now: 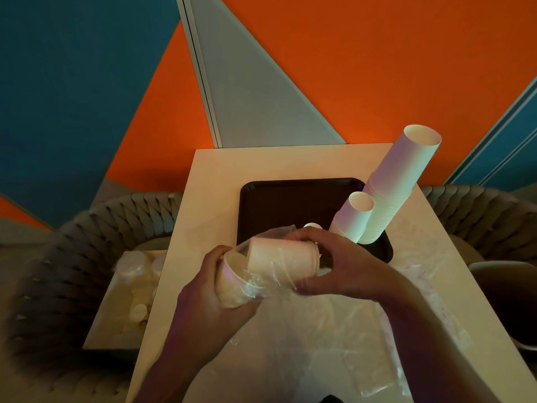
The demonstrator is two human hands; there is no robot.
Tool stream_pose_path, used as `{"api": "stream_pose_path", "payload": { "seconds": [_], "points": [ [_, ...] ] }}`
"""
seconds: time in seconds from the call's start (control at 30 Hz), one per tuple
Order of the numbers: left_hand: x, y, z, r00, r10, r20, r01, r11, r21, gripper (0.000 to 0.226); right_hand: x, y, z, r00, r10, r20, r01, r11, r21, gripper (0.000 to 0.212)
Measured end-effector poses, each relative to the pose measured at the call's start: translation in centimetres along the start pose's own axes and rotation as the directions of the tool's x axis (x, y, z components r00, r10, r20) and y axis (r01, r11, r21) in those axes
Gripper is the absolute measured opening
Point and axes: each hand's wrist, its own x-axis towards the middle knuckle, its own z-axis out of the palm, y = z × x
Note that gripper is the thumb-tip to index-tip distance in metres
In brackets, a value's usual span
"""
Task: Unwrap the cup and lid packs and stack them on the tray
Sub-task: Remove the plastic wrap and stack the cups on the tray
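Note:
A short pack of white paper cups [279, 263] in clear plastic wrap lies sideways between my hands, above the table's middle. My left hand [212, 292] grips its wide open end from below. My right hand [328, 266] curls round the narrow bottom end, fingers on the wrap. On the dark tray [290, 205] behind stand a tall stack of white cups [398, 187] and a shorter stack [353, 218], both at its right side. A small white round thing [312, 226] peeks out just behind my right hand.
Crumpled clear wrap [363, 338] covers the near part of the white table [215, 181]. A cardboard box [130, 292] holding more wrapped packs sits on a woven chair at the left. Another woven chair [479, 210] stands at the right.

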Motion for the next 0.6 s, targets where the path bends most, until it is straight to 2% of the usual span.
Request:
{"api": "stream_pose_path", "payload": {
  "seconds": [0.17, 0.4, 0.5, 0.6],
  "points": [
    [-0.2, 0.3, 0.7, 0.999, 0.009, 0.036, -0.009, 1.0, 0.008, 0.086, 0.4, -0.7, 1.2, 1.0, -0.016, 0.01, 0.017, 0.983, -0.185, 0.071],
    [-0.2, 0.7, 0.9, 0.999, 0.006, 0.039, -0.004, 1.0, -0.031, 0.077, 0.6, -0.3, 2.1, 0.997, -0.083, -0.003, 0.082, 0.985, -0.154, 0.065],
    [-0.1, 0.9, 0.7, 0.999, -0.005, 0.033, 0.007, 0.999, -0.046, 0.081, 0.7, 0.4, 2.1, 0.995, -0.078, -0.061, 0.067, 0.986, -0.155, 0.064],
    [0.0, 0.8, 0.5, 1.0, -0.007, 0.026, 0.009, 0.998, -0.067, 0.08, 0.8, 1.6, 1.3, 0.987, -0.016, -0.162, -0.008, 0.99, -0.144, 0.07]
  ]
}}
